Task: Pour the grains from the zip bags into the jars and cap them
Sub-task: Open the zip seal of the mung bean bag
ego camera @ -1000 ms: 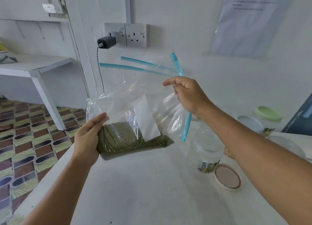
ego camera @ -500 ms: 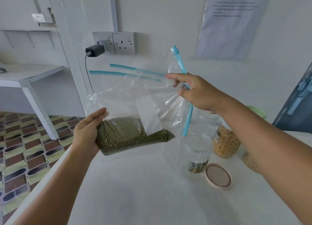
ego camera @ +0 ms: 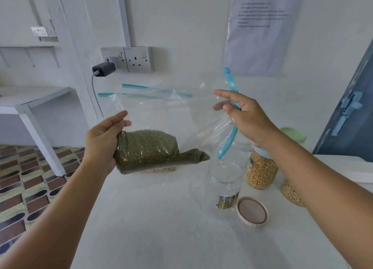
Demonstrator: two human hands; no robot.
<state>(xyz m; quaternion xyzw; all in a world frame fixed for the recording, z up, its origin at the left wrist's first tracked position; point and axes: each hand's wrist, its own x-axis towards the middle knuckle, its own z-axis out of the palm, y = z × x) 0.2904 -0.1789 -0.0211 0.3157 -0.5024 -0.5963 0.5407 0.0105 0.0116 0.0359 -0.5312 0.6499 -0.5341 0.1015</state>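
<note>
Holding soft bag point(ego camera: 161, 123) of green beans point(ego camera: 149, 149) above open jar point(ego camera: 225, 185).
Left hand point(ego camera: 103, 145) gripping heavy bottom corner; right hand point(ego camera: 245, 117) pinching slippery blue zip edge point(ego camera: 230, 127).

looks to me like plain utility room or home pantry corner: white surface point(ego camera: 161, 228) against white wall, double socket point(ego camera: 129, 59) with charger point(ego camera: 103, 69) plugged in, printed notice point(ego camera: 260, 26) taped up, patterned floor tiles point(ego camera: 30, 177), grain jars point(ego camera: 261, 171).
</note>
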